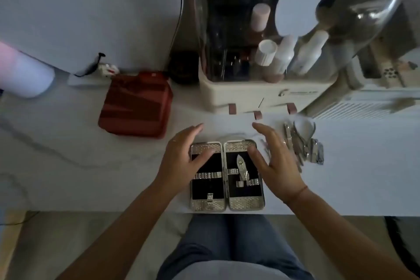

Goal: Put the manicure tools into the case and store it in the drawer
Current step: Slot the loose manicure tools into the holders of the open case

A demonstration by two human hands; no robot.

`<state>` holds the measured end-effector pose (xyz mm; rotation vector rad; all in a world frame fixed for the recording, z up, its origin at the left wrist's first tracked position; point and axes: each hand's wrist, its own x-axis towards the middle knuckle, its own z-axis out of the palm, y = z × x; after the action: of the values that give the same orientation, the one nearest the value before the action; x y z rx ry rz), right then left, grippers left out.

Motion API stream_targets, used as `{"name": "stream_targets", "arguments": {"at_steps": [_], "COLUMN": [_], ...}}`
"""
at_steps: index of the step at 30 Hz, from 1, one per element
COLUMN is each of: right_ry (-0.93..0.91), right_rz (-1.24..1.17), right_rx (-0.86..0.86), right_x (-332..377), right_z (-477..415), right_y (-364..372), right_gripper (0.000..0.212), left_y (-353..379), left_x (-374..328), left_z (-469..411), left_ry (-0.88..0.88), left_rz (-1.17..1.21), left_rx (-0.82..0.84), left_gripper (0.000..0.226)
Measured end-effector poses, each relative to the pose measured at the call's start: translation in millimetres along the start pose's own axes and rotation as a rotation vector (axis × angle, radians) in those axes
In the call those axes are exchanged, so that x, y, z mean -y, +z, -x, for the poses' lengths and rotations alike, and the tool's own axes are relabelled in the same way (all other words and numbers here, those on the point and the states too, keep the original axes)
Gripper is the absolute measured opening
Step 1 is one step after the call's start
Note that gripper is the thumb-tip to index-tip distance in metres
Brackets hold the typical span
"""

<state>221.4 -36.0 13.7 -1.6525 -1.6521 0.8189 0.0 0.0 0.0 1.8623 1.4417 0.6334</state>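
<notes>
Left hand (181,154) and right hand (276,161) are spreading flat over the open case (246,203), gripping nothing.
It is lying at the table's (68,154) near edge, loose tools (304,145) lying just right.

Dim white veined table (68,154) against pale wall (79,7)

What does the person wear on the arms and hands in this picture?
No sleeves are in view on either arm. The right hand has a thin red string bracelet around its wrist. The left hand shows no bracelet or watch at its wrist. Any rings are too small to tell.
</notes>
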Motion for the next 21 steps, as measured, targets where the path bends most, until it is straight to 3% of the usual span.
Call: {"name": "stream_targets", "arguments": {"at_steps": [5, 13, 21], "right_ry": [-0.087, -0.201, -0.264], "right_rz": [0.018, -0.042, 0.028], "right_rx": [-0.017, -0.13, -0.415], "right_x": [-27.1, -49.0, -53.7], "right_z": [1.1, 20.5, 31.1], "right_y": [27.9, 47.7, 49.0], "right_gripper": [0.05, 0.051, 0.029], "left_y": [21.0, 33.2, 31.4], "left_x": [34.7, 56.3, 61.4], "left_z": [0.4, 2.8, 10.2], "left_ry": [-0.046, 0.129, 0.157], "left_rz": [0.106, 0.074, 0.095], "left_rx": [-0.088, -0.154, -0.115], "left_gripper": [0.052, 0.043, 0.039]}}
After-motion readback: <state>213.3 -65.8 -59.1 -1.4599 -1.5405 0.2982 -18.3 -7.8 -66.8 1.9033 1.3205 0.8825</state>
